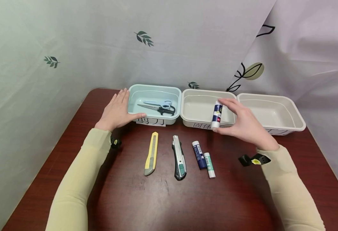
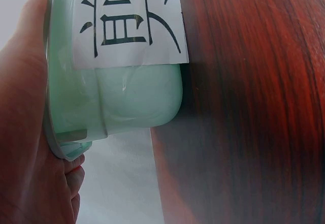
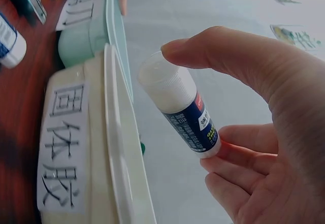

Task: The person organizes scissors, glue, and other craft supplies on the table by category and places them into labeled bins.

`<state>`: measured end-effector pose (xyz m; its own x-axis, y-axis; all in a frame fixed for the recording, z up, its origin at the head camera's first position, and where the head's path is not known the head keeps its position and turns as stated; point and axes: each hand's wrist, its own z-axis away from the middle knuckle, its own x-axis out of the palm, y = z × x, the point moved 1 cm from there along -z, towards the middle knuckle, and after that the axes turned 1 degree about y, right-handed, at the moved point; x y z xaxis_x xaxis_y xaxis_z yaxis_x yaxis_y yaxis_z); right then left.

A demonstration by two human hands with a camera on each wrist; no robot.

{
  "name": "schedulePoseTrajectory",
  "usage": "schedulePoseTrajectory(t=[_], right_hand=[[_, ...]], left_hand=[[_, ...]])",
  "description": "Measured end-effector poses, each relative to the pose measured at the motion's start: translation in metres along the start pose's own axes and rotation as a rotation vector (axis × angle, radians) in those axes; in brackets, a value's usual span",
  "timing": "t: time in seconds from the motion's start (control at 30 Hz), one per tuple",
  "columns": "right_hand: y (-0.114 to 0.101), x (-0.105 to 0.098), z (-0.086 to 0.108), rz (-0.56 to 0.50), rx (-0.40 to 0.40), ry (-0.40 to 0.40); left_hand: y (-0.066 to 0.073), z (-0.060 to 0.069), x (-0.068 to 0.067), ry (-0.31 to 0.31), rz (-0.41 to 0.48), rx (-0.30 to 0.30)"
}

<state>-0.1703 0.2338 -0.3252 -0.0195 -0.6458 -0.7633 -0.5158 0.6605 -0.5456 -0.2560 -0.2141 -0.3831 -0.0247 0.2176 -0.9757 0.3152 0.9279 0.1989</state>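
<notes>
Around the silver cutter, room for a hand is left at six o'clock over bare table. Passage is hindered at nine by the yellow cutter, at three by two loose glue sticks, at ten by the left hand. At one, the middle box is partly obstructed by the right hand; its height there cannot be judged surely.

Scissors in the left bin, middle bin and right bin lined up rightward! Before them on the bench, left to right: cutter, second cutter, two glue sticks.
</notes>
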Motion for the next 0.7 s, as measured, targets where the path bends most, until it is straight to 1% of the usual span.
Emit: schedulePoseTrajectory(t=[0.13,0.2,0.43,0.57,0.7], right_hand=[[0.007,-0.006,-0.002,0.011,0.018,0.016],[0.011,-0.009,-0.004,0.022,0.037,0.011],[0.024,-0.017,-0.015,0.056,0.122,-0.042],[0.031,-0.023,-0.021,0.033,0.17,-0.085],[0.04,-0.028,-0.026,0.035,0.192,-0.112]], left_hand=[[0.0,0.001,-0.001,-0.003,0.0,0.001],[0.0,0.001,-0.002,-0.004,0.002,-0.001],[0.0,0.002,-0.001,-0.004,-0.001,-0.001],[-0.001,0.001,0.0,-0.001,0.0,-0.001],[0.0,0.001,-0.001,0.001,0.005,0.001]])
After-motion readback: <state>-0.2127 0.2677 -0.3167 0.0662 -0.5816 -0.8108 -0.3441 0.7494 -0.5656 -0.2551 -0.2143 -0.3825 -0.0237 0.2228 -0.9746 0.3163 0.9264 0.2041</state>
